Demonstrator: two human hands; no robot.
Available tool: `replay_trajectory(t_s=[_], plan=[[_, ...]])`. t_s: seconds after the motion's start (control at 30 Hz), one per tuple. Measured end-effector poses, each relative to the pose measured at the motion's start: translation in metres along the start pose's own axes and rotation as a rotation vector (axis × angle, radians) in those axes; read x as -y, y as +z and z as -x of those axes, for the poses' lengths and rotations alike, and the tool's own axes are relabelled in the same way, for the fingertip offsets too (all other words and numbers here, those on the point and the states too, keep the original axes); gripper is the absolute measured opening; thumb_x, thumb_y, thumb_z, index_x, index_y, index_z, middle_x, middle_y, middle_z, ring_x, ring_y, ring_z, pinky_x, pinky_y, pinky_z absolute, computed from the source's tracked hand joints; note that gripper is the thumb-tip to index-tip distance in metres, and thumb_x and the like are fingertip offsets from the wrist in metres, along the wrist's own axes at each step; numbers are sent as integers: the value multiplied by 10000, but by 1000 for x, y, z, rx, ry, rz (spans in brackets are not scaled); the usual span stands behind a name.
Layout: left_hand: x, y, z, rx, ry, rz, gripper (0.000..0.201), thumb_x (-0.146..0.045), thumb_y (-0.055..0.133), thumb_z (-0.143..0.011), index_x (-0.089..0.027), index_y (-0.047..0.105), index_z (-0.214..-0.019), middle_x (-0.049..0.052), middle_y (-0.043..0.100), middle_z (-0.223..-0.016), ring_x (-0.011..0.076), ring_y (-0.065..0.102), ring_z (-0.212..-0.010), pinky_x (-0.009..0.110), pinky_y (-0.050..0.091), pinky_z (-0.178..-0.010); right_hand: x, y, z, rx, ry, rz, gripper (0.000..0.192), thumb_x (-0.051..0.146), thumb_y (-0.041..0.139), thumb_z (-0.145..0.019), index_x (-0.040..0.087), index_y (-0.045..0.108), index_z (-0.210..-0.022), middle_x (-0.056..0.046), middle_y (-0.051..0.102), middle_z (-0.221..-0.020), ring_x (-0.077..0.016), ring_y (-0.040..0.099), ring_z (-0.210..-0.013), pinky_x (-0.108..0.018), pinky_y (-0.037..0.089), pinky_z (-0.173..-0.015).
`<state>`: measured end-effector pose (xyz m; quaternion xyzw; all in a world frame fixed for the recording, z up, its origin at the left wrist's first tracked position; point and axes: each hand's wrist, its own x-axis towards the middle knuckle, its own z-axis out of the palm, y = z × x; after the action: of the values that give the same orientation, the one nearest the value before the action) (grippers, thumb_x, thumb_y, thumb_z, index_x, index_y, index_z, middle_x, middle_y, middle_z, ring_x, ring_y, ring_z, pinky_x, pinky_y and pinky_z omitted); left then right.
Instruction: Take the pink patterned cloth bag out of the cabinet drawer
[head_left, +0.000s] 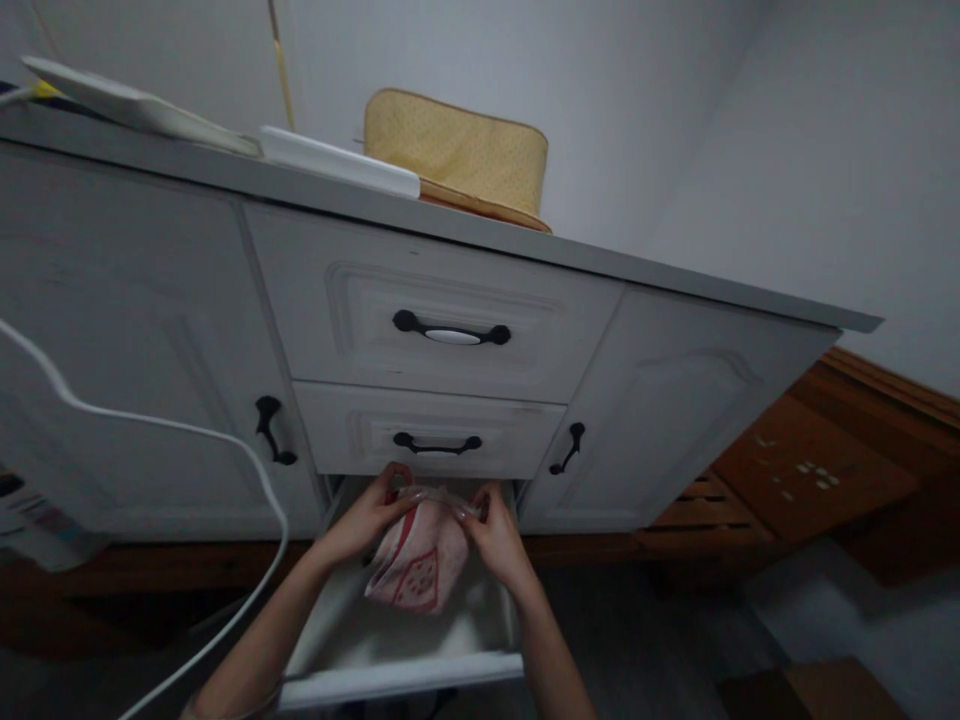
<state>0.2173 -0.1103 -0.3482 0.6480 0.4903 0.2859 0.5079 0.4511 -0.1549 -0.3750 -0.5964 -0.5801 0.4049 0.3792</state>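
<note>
A pink towel (431,545) with a red stripe and a red-outlined patch hangs between my hands, above a pulled-out drawer (397,675). Clear plastic shows along its top edge, like a bag around or over the cloth. My left hand (386,500) pinches the upper left of this plastic, fingers closed. On the other side my right hand (491,525) grips the upper right edge between thumb and fingers. The towel covers part of the white drawer floor; whether it touches the floor I cannot tell.
The white cabinet (450,280) has two closed drawers above the open one, and a door on each side. A woven yellow box (457,150) stands on its top. A white cable (187,430) hangs at left. Wooden furniture (795,460) is at right.
</note>
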Motion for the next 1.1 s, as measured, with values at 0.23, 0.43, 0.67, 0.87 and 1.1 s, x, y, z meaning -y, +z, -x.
replay_trajectory(t_s=[0.23,0.43,0.67,0.87,1.1], plan=[[-8,1,2,28,46,-95,414,-513,579,-885,-153,471,-1059,22,536,-909,162,511,-835,269,413,-750,6,-1,2,19,-66,-20,309,267,649,-824,165,539,-1095,-62,611,-1071,-190,566,-1021,-310,400,-903],[-11,12,4,121,40,25,431,-511,590,-882,-149,466,-1081,36,584,-929,178,564,-843,276,442,-735,25,-3,5,57,-245,-108,290,211,714,-778,173,591,-1038,-36,610,-1088,-158,557,-1062,-281,402,-956],[-9,20,4,188,-19,53,458,-548,534,-908,-134,510,-1102,59,598,-977,184,565,-875,291,446,-765,19,2,6,98,-193,-115,299,183,748,-717,165,563,-952,-10,571,-941,-138,540,-879,-261,417,-800],[-13,18,4,122,59,-19,398,-526,512,-928,-140,533,-1024,47,588,-950,181,551,-894,289,422,-827,21,0,5,75,-262,-123,212,204,732,-757,162,551,-859,-17,546,-942,-129,529,-865,-245,412,-766],[-17,22,4,106,65,-16,394,-515,546,-902,-126,559,-960,58,609,-905,190,574,-869,286,429,-794,21,0,5,28,-301,-151,188,176,696,-787,167,554,-911,-31,566,-999,-134,547,-896,-250,438,-790]])
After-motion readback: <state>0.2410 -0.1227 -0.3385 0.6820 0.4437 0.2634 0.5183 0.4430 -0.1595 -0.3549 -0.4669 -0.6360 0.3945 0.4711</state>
